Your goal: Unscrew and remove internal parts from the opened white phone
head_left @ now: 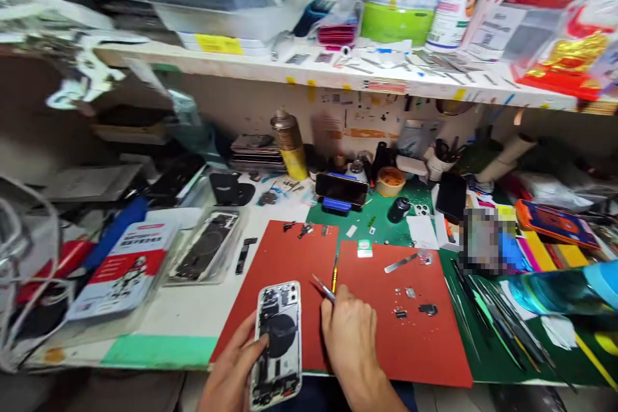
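Observation:
My left hand (234,364) grips an opened white-framed smartphone (277,344) by its edge, with its inner parts and round black coil facing up. My right hand (350,341) is shut around a slim tool with a yellow handle and a metal tip (324,288), which points toward the phone without touching it, as far as I can tell. Both hands are above two red-orange work mats (290,257). On the right mat lie small dark phone parts (427,309) and a metal spatula (400,262).
Behind the mats lie a green mat with a phone on a stand (342,190) and a spray can (290,145). Several tweezers (497,315) lie to the right. A phone housing in a clear tray (205,248) sits to the left. A cluttered shelf (338,71) runs overhead.

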Available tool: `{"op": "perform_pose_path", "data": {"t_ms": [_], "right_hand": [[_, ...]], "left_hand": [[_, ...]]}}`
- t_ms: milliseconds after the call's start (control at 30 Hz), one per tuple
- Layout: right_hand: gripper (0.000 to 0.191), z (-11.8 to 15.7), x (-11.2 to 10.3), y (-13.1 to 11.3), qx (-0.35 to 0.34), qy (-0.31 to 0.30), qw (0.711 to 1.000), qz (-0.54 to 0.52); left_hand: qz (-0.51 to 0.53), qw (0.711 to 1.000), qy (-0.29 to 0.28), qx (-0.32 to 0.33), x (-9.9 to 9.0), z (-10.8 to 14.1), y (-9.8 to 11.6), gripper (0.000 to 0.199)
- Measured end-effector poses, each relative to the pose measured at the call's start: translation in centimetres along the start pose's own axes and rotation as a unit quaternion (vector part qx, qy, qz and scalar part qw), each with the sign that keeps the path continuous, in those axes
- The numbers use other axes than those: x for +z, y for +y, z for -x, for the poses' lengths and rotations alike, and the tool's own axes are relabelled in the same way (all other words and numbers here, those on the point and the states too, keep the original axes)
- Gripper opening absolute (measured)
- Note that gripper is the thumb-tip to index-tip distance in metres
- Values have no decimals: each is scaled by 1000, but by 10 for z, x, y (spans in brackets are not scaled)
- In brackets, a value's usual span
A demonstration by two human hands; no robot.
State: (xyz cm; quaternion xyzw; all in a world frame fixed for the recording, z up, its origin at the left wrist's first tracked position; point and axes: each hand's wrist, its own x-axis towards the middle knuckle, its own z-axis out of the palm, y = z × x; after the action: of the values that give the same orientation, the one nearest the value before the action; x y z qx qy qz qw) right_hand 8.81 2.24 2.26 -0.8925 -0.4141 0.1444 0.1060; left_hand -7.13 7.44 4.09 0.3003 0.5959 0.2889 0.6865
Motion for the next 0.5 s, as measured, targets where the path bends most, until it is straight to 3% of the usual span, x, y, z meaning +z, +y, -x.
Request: {"op": "perform_pose_path", "data": {"t_ms": [100,300,433,500], "right_hand": [[17,-4,1,-1,-4,12,1000,7],[27,1,0,5,-13,47,998,-29],[46,15,-13,29,-21,52,993,-107],[54,28,-18,44,0,7,975,-224]], "left_hand": [[30,999,-22,-15,0,-2,-5,80],[0,999,-39,18,0,-2,-11,65],[-3,995,-99,-12,6,2,-14,71],[-2,992,-122,-25,10,5,-18,72]]}}
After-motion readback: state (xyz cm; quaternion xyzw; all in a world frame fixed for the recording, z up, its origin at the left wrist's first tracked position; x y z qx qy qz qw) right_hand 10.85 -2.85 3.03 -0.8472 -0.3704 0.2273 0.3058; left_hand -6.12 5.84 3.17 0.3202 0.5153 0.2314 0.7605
